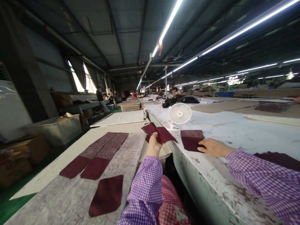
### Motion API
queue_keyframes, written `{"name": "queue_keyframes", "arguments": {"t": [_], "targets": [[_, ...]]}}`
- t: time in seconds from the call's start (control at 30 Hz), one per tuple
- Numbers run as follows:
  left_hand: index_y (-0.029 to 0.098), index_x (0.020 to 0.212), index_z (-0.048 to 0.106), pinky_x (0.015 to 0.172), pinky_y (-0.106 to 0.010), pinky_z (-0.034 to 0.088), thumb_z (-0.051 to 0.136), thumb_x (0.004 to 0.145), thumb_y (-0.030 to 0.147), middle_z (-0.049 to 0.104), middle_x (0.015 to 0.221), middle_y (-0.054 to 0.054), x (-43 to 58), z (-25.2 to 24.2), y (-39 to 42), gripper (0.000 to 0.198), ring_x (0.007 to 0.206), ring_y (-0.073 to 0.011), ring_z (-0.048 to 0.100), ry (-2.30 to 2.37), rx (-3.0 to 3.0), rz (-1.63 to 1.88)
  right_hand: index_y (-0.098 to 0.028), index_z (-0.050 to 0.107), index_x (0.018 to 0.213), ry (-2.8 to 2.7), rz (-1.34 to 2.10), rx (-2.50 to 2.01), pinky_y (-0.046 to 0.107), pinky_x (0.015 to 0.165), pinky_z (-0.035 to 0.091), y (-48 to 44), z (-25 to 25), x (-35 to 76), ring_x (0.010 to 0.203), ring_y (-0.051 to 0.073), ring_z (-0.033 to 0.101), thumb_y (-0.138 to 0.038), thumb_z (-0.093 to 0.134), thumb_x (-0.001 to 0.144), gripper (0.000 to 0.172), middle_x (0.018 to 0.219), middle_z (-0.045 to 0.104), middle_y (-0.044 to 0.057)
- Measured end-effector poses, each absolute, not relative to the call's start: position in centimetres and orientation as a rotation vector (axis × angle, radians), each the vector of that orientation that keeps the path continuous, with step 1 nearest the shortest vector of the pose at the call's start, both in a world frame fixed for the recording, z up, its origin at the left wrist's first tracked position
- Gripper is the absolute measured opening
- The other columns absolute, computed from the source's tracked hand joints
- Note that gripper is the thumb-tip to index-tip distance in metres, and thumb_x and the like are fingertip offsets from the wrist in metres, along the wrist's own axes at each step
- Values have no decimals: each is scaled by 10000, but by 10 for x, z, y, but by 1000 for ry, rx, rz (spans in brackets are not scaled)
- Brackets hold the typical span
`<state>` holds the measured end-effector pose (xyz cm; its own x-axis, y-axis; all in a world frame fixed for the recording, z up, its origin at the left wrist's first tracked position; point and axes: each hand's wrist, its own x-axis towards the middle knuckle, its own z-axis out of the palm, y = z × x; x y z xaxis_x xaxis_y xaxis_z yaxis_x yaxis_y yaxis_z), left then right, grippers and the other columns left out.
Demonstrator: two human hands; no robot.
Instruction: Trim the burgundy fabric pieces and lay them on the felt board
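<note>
My left hand is closed on a maroon fabric piece, its thumb on top, above the gap between two tables. A smaller maroon patch with a pale edge lies just beyond the fingers. My right hand has its thumb and fingers at the near right corner of a maroon fabric piece on the right table. Behind that piece is a fanned stack of fabric edges. On the left table lie two overlapping rows of maroon pieces and one single maroon panel.
A white clip fan stands on the right table beyond my hands. Dark maroon fabric lies partly under my right sleeve. A plastic crate and a white board are farther ahead. Cartons stand left; people work farther off.
</note>
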<state>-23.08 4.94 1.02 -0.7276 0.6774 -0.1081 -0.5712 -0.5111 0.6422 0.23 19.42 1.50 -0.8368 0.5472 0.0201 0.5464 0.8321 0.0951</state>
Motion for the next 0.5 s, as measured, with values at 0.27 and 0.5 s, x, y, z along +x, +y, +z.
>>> {"name": "queue_keyframes", "arguments": {"t": [0.27, 0.5], "targets": [[134, 711, 508, 407, -157, 339, 539, 713, 144, 483, 520, 45, -217, 26, 4, 33, 407, -58, 444, 965, 286, 2273, -90, 484, 1313, 2977, -245, 994, 452, 987, 369, 203, 38, -3, 1110, 315, 531, -470, 370, 868, 596, 1201, 583, 162], [145, 695, 528, 436, -171, 270, 597, 670, 229, 464, 543, 46, -124, 2, -1, 111, 453, -59, 397, 1199, 892, 1798, -127, 531, 1224, 2922, -1046, 1013, 390, 792, 517, 161, 54, 34, 879, 263, 642, -559, 384, 876, 574, 1081, 636, 160]]}}
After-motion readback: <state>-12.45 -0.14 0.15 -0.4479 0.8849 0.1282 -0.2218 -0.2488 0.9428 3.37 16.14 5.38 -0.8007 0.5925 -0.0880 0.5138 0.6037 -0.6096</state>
